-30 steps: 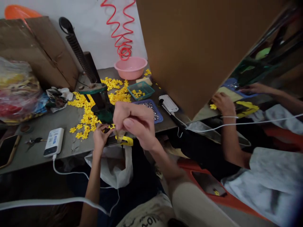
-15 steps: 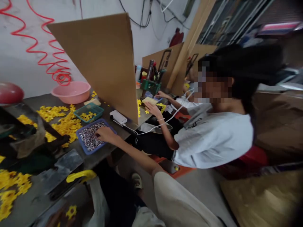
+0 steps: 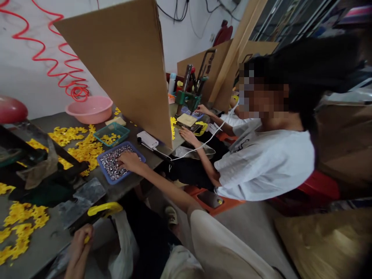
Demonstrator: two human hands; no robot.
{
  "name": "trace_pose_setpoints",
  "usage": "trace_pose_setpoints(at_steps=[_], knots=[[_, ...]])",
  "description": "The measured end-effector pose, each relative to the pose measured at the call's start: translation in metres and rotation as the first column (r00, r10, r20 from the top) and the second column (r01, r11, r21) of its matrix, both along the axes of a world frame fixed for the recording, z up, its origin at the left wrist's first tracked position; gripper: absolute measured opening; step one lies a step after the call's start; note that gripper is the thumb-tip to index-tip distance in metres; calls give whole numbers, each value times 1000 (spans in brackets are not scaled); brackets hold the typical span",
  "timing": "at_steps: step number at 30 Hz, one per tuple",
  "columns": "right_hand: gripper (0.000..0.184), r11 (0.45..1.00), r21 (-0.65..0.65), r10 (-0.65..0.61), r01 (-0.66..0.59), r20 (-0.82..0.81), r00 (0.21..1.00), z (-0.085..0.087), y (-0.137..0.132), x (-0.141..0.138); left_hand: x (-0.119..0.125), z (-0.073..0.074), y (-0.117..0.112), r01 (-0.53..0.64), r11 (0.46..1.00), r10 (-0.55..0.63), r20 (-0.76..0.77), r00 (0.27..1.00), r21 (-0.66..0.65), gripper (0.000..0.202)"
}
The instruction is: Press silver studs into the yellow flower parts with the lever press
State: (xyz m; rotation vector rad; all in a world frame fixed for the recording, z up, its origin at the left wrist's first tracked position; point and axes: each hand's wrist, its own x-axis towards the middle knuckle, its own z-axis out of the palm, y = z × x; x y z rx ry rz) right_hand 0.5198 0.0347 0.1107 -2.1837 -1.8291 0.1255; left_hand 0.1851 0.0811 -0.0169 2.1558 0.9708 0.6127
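The right hand (image 3: 129, 161) lies open, fingers spread, on silver studs (image 3: 112, 164) in a blue tray (image 3: 105, 173), set at the counter (image 3: 52, 232) edge within easy reach. Below and left of it, the left hand (image 3: 78, 244) curls around a small yellow piece (image 3: 86, 239), near loose yellow flowers (image 3: 21, 228).

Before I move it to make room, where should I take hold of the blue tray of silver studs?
Probably by the raised rim at its two short ends, coming from above: the blue tray is shallow, lies flat on the table, and holds loose silver studs, so keep it level. The right hand is over the tray, so lift that away first.
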Motion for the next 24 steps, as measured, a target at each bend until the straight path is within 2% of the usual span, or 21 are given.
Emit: trace_pose_setpoints(at_steps=[3,6,8,10,13,15,17,20,22,24], knots=[[15,998,-57,-1,3,41,999,4,-3,-1,16,8,-12,-62,998,63,27,998,-17,60],[14,998,-59,-9,10,20,1000,2,-2,-5,21,30,-38,-97,989,111,117,987,-114,50],[13,1000,-20,-14,14,-1,1000,-1,-2,-6,24,46,-54,-54,963,102,169,980,-263,49],[12,999,44,-30,31,-31,999,-4,-3,-7,28,58,-65,-53,919,140,199,970,-390,56],[10,984,166,-49,70,-127,991,-1,-7,-6,37,69,-73,-89,867,230,234,945,-491,61],[8,969,229,-23,92,-287,958,4,-11,-9,45,73,-73,-101,842,284,276,918,-530,59],[7,955,282,65,92,-502,862,12,-18,-15,56,79,-73,-91,831,316,332,889,-549,59],[13,931,361,246,59,-738,629,24,-36,-32,75,91,-68,-47,845,303,404,863,-533,68],[20,918,396,324,37,-800,506,31,-50,-44,90,102,-65,-30,876,270,438,857,-481,73],[25,902,431,376,14,-802,463,36,-64,-53,104,114,-63,-38,918,237,468,852,-394,68]])
